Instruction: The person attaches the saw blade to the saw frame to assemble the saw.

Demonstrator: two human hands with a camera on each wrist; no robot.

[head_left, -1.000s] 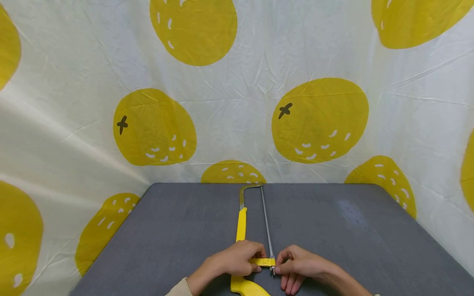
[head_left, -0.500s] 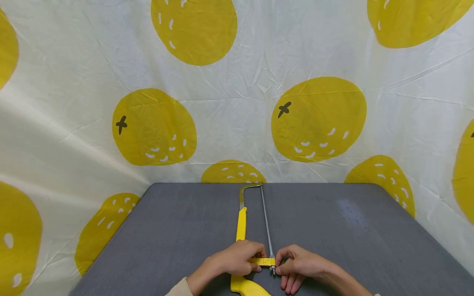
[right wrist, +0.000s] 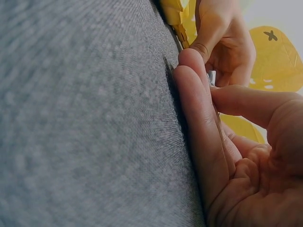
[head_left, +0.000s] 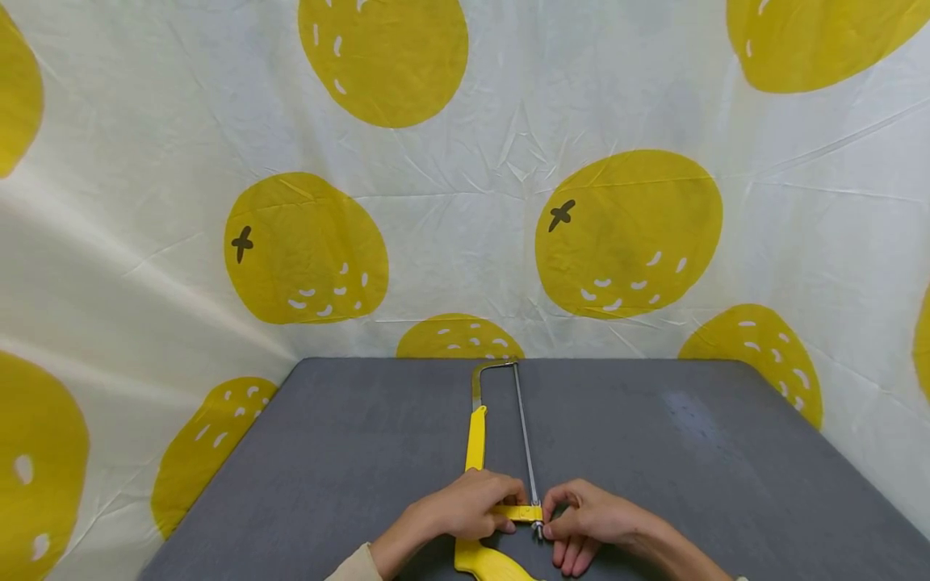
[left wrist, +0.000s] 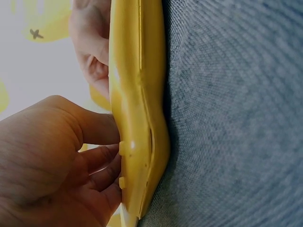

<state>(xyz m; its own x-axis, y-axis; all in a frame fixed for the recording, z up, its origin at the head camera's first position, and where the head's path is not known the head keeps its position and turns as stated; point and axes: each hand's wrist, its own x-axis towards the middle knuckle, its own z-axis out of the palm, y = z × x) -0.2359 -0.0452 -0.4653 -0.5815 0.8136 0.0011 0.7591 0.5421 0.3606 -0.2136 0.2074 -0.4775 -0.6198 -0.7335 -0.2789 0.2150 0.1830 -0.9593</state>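
A hacksaw with a yellow frame (head_left: 475, 440) lies on its side on the grey table, far end pointing away. Its thin blade (head_left: 525, 432) runs along the right side. With thumb and fingers, my left hand (head_left: 471, 504) holds the short yellow crossbar (head_left: 521, 513) at the near end. At that corner sits a small metal wing nut (head_left: 538, 531), which my right hand (head_left: 597, 515) pinches between thumb and forefinger. The other right fingers rest on the table. In the left wrist view the yellow handle (left wrist: 137, 99) hides part of both hands. Fingers mostly cover the nut in the right wrist view.
The grey cloth-like table top (head_left: 363, 436) stretches around the saw on both sides. A pale patch (head_left: 689, 415) marks it at the right. Behind and beside the table hangs a white sheet (head_left: 458, 242) printed with yellow fruit.
The head view has shifted very slightly. Both hands keep their places on the hacksaw, and the wing nut looks turned a little.
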